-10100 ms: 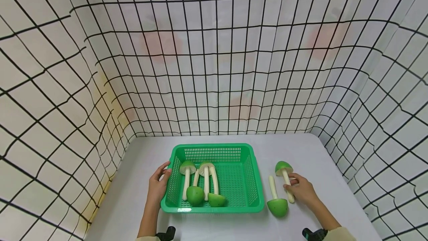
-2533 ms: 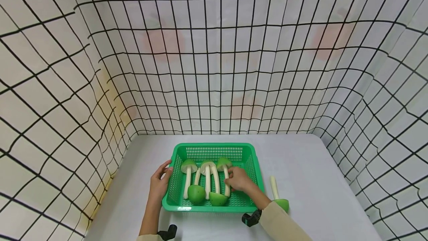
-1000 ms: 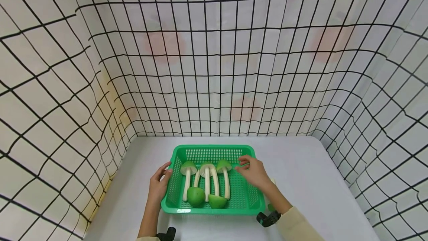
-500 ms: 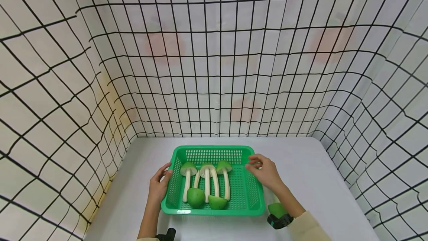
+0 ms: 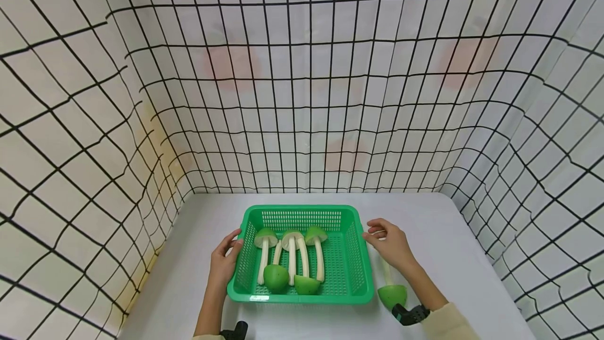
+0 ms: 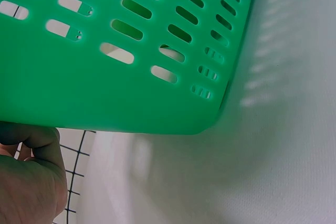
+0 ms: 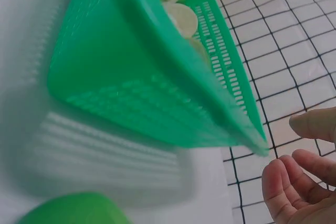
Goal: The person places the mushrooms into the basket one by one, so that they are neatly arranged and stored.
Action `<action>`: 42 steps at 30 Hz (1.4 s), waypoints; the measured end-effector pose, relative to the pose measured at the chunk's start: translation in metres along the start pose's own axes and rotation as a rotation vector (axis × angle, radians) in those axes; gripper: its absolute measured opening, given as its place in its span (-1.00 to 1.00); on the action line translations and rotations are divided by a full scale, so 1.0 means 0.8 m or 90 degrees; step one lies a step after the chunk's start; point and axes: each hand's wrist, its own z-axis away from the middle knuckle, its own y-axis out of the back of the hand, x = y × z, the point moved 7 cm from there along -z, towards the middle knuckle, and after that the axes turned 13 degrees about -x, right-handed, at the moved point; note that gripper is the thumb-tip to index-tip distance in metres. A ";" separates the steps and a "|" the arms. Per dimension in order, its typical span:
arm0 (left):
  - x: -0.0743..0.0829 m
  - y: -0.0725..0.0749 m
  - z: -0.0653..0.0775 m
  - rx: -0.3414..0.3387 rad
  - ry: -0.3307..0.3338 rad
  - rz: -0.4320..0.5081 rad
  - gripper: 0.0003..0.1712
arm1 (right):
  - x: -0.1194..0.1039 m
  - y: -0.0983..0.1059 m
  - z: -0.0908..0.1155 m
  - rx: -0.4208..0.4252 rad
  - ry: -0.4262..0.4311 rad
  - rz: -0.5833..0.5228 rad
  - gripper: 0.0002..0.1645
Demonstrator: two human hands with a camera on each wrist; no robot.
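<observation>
A green plastic basket point(image 5: 336, 294) stands on the white table, with several toy mushrooms point(image 5: 276, 277) lying in it, green caps and pale stems, caps pointing alternately away and toward me. At its left rim, my left hand point(image 5: 224, 261) grips the edge; the left wrist view shows curled fingers point(image 6: 44, 142) against the rim. My right hand point(image 5: 391, 245) is just past the right rim, fingers loosely bent and holding nothing. Under the right forearm lies one more mushroom point(image 5: 392, 296) on the table, its stem partly hidden; its green cap point(image 7: 76, 211) shows in the right wrist view.
Black netting point(image 5: 310, 119) over pale cloth walls surrounds the back and both sides of the table point(image 5: 453, 256). The mushrooms fill the left and middle of the basket; its right part shows bare mesh floor. A black wrist camera point(image 5: 409, 315) sits on the right wrist.
My right hand carried a mushroom from the table into the basket, let it go, then moved right and out past the rim. The left hand has stayed at the left rim.
</observation>
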 end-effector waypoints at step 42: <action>-0.003 -0.001 0.000 0.004 0.007 -0.011 -0.52 | 0.120 0.018 0.034 0.014 -0.109 0.048 -0.46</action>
